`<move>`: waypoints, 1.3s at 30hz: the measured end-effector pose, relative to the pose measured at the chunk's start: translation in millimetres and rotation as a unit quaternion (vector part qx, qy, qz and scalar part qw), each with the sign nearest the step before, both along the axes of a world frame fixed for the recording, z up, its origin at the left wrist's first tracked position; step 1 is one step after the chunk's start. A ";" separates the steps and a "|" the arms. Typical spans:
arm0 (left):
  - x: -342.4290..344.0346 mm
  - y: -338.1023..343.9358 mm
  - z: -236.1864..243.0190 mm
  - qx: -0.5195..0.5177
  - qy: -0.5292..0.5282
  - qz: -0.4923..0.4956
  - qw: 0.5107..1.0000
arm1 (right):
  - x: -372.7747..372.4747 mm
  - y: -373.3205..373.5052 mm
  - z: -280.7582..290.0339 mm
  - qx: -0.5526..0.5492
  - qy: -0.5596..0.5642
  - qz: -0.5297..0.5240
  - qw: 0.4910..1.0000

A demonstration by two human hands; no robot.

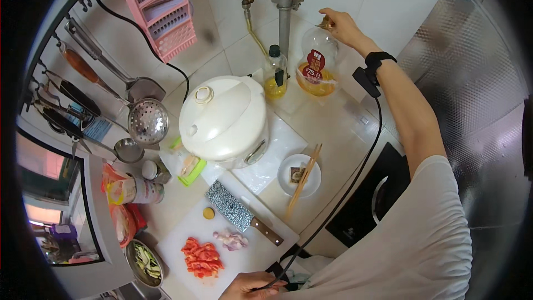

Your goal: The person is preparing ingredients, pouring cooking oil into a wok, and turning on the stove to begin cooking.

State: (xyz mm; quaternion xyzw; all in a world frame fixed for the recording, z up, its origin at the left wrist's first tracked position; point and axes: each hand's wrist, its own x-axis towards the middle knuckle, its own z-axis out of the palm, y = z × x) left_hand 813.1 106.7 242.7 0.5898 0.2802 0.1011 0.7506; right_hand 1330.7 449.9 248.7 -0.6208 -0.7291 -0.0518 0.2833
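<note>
At the back right, my right hand (343, 28) has its fingers closed around the gold cap of a large clear oil bottle (319, 72). The bottle stands upright on the counter, part filled with yellow oil. My left hand (250, 286) is at the lower edge, its fingers closed on a thin black cable (333, 203). Ahead of it, on a white cutting board (175, 247), lie chopped red tomato pieces (201, 256), peeled garlic or shallot pieces (230, 240), a round yellowish slice (209, 213) and a cleaver (233, 205).
A white rice cooker (222, 116) stands mid-counter, with a smaller oil bottle (274, 72) behind it. Chopsticks (305, 180) rest across a small white plate (286, 186). A bowl of sliced green vegetables (145, 261) sits left; a skimmer (148, 121) hangs above; a black hob (361, 205) lies right.
</note>
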 end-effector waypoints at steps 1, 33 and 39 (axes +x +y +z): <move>-3.2 -4.2 -3.4 -0.035 0.010 0.028 0.999 | -7.1 -1.4 -1.1 -0.004 0.000 0.007 1.000; -138.8 -51.9 -80.3 -0.138 0.036 0.062 0.988 | -467.0 -202.8 -157.3 -0.192 -0.110 0.433 0.874; -160.1 -55.2 -91.5 -0.121 0.017 0.039 0.992 | -492.5 -201.5 -215.4 -0.131 -0.125 0.440 0.880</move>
